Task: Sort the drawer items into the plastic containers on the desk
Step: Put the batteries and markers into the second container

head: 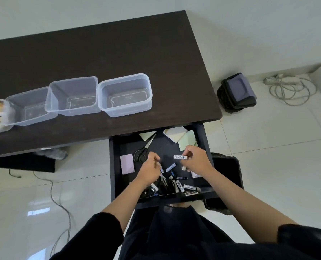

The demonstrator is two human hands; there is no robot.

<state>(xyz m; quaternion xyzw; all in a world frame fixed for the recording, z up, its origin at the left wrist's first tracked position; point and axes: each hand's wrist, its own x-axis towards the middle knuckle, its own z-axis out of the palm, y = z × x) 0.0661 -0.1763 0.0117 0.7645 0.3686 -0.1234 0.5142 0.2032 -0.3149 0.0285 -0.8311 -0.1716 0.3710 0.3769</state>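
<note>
Four tubs (125, 94) stood in a row on the counter (156, 53), while in the drawer (201, 136) at five o'clock the right hand (196, 161) pinched one battery (180, 157) and the left hand (150, 170) closed its grip on another (162, 168).

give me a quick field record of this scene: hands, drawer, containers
right hand: holds a white battery over the drawer
left hand: down among loose batteries, fingers closed on something small
drawer: open; scissors, pale sticky notes, purple notepad, batteries
containers: four in a row on the desk
leftmost container: holds pale items, unclear what
other three: look empty
</note>
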